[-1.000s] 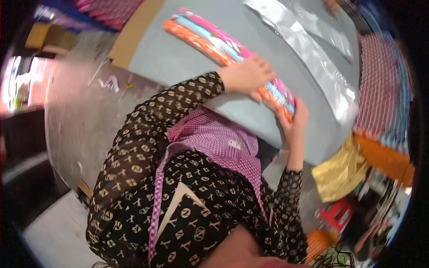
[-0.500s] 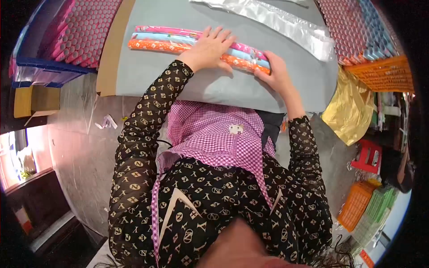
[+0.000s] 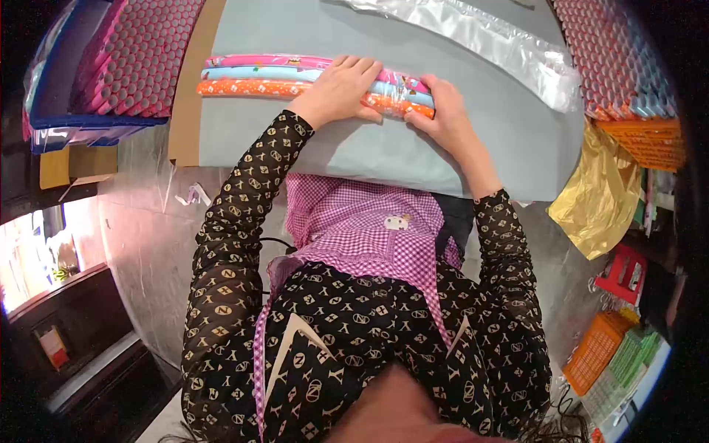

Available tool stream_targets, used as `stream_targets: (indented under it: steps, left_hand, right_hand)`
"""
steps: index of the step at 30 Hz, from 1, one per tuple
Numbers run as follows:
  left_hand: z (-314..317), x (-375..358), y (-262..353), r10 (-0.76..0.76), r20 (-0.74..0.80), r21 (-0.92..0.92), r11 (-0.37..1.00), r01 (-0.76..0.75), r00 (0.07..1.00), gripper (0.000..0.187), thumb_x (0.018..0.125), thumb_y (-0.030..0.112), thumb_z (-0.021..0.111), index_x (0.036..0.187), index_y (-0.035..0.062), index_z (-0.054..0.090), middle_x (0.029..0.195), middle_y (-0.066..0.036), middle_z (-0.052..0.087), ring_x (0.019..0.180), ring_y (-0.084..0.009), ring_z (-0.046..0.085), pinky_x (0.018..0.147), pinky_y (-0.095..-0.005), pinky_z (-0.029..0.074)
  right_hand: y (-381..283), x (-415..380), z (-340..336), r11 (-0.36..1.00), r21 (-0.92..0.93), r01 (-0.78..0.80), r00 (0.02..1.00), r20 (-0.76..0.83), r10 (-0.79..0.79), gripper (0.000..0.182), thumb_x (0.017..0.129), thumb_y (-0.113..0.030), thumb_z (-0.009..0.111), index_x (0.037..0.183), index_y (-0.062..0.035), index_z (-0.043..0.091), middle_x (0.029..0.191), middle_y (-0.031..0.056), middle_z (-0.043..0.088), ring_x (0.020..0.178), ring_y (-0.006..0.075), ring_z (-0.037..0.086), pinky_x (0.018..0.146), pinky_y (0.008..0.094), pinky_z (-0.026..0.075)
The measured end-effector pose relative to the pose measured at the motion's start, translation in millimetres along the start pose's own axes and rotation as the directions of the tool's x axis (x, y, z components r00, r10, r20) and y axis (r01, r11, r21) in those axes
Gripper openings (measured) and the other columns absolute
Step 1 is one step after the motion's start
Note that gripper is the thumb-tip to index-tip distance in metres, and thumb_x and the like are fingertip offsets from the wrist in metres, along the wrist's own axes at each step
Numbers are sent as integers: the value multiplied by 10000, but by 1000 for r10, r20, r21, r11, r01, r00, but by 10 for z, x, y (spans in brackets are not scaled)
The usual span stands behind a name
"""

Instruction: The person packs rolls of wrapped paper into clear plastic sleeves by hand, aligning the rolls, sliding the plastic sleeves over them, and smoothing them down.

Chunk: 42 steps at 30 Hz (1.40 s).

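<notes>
Three patterned rolls, pink, light blue and orange, lie side by side in clear plastic as one pack of wrapping paper rolls (image 3: pixel 255 78) on the grey-covered table. My left hand (image 3: pixel 342 91) rests flat across the middle of the pack, fingers pointing away from me and thumb at its near edge. Around the right end of the pack my right hand (image 3: pixel 444 112) is closed, thumb on the near side and fingers at the far side. Crinkled clear plastic sleeves (image 3: pixel 473 38) lie beyond the pack, apart from both hands.
A blue crate (image 3: pixel 96 122) of upright pink rolls stands at the left, and an orange basket (image 3: pixel 646 144) of rolls at the right. Gold foil sheeting (image 3: pixel 597 196) hangs by the table's right edge. A red stool (image 3: pixel 622 275) and stacked baskets (image 3: pixel 600 351) are lower right.
The pack has shifted a little left on the table and lies more level in view. My left fingers have drawn closer together. My right hand has stayed at the pack's right end.
</notes>
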State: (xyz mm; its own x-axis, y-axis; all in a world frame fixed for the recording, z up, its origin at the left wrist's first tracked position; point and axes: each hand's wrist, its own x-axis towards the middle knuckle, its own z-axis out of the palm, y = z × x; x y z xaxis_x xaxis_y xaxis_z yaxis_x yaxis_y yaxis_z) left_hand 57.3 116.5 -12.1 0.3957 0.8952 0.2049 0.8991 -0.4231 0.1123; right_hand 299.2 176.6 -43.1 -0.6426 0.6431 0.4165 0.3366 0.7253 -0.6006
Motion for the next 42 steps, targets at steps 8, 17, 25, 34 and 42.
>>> stream_targets:
  steps: [8, 17, 25, 34, 42]
  left_hand:
    - [24, 62, 74, 10, -23, -8, 1000, -10, 1000, 909, 592, 522, 817, 1242, -34, 509, 1151, -138, 571, 1120, -308, 535, 982, -415, 404]
    - [-44, 95, 133, -68, 64, -118, 990, 76, 996, 818, 670, 426, 804, 1239, -61, 474, 1147, -220, 549, 1123, -385, 517, 1006, -453, 400]
    - [-223, 6, 138, -38, 31, -127, 991, 42, 999, 929, 569, 452, 835, 1248, -62, 464, 1188, -190, 538, 1146, -362, 508, 1010, -442, 391]
    - [-168, -3, 112, -54, 38, -141, 988, 59, 998, 942, 575, 481, 824, 1258, -54, 456, 1192, -181, 537, 1156, -357, 504, 1019, -436, 386]
    - [-123, 19, 106, -28, -13, -108, 994, 26, 1000, 1024, 552, 516, 830, 1289, -77, 437, 1167, -192, 551, 1124, -346, 514, 976, -429, 398]
  right_hand:
    - [-74, 33, -7, 999, -9, 34, 999, 25, -34, 633, 716, -229, 778, 1254, -16, 522, 1158, 168, 598, 1044, 357, 556, 927, 441, 442]
    - [-276, 374, -338, 987, -90, 135, 989, 73, -128, 218, 854, -56, 575, 1064, -26, 627, 904, 150, 634, 880, 357, 574, 813, 442, 441]
    - [-512, 487, -184, 993, -115, 5, 982, 188, 17, 227, 831, -104, 603, 1044, -32, 631, 906, 185, 649, 831, 390, 591, 757, 487, 448]
    - [-484, 499, 224, 986, -87, -140, 990, -26, 138, 200, 836, -74, 584, 1025, -23, 630, 913, 209, 660, 855, 410, 615, 779, 479, 482]
    - [-421, 482, 152, 972, -86, -217, 976, -29, 215, 198, 837, -47, 536, 1010, -32, 630, 847, 228, 659, 803, 416, 633, 693, 479, 494]
